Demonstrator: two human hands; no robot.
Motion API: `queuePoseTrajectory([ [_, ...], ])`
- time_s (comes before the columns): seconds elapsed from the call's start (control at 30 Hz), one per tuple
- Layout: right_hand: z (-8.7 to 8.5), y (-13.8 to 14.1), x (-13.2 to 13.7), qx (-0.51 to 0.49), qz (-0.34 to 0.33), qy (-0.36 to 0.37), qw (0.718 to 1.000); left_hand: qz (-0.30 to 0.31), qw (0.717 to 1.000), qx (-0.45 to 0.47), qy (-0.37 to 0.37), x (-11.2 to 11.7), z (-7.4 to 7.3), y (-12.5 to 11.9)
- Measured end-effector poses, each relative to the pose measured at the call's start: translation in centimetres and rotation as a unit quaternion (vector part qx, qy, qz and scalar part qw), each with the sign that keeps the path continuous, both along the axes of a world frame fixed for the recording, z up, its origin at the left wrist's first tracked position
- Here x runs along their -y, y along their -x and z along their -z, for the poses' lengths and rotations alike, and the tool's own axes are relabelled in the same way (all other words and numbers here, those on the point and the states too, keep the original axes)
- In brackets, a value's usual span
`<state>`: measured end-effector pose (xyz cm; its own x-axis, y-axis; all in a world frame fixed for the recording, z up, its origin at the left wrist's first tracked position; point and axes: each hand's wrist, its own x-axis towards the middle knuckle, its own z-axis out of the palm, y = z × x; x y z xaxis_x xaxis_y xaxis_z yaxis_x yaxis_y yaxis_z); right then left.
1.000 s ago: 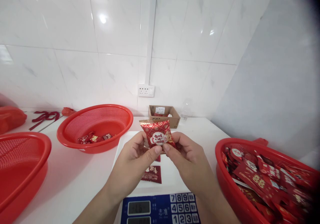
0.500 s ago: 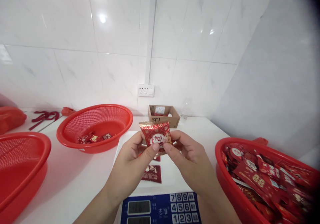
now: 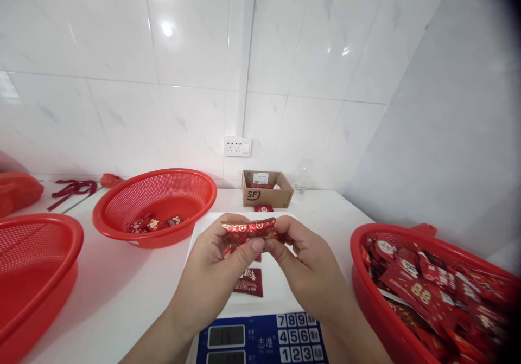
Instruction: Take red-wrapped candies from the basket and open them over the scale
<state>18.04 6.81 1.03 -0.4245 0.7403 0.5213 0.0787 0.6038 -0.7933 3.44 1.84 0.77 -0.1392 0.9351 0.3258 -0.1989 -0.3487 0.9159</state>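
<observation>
Between both hands I hold a small red and gold snack packet (image 3: 249, 230) above a white weighing scale, its top edge tipped toward me so its front is mostly out of sight. My left hand (image 3: 220, 255) pinches its left side, thumb in front. My right hand (image 3: 299, 255) grips the right side the same way. Beneath the hands, a dark red packet (image 3: 250, 282) with gold lettering lies on the scale's white platform (image 3: 280, 288). Part of another red packet shows behind my fingers. The scale's blue keypad panel (image 3: 262, 342) faces me.
A red basket (image 3: 356, 255) heaped with red packets stands at right. Another red basket (image 3: 203, 185) at back left holds several packets; a third red basket (image 3: 61, 225) is at far left. Behind the scale are a small cardboard box (image 3: 268, 196), a red packet (image 3: 264, 209) and a clear plastic bottle (image 3: 300, 179).
The packet in my hands has tilted from showing its printed front to nearly edge-on, and its top sits lower. Both hands keep their hold in about the same place.
</observation>
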Motion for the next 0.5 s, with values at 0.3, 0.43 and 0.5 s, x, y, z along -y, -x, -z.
queuePoseTrajectory([
  [0.3, 0.31, 0.0, 0.04, -0.015, -0.004, -0.007, 1.0, -0.003, 0.999, 0.015, -0.038, 0.19, -0.11, 0.05],
  [0.43, 0.1, 0.15, 0.1, -0.029, 0.0, 0.01, 1.0, -0.026, 0.998, 0.009, -0.048, 0.23, -0.25, 0.11],
  [0.5, -0.06, 0.26, 0.12, -0.031, -0.001, 0.028, 0.999, -0.032, 0.999, 0.014, -0.038, 0.26, -0.34, 0.02],
])
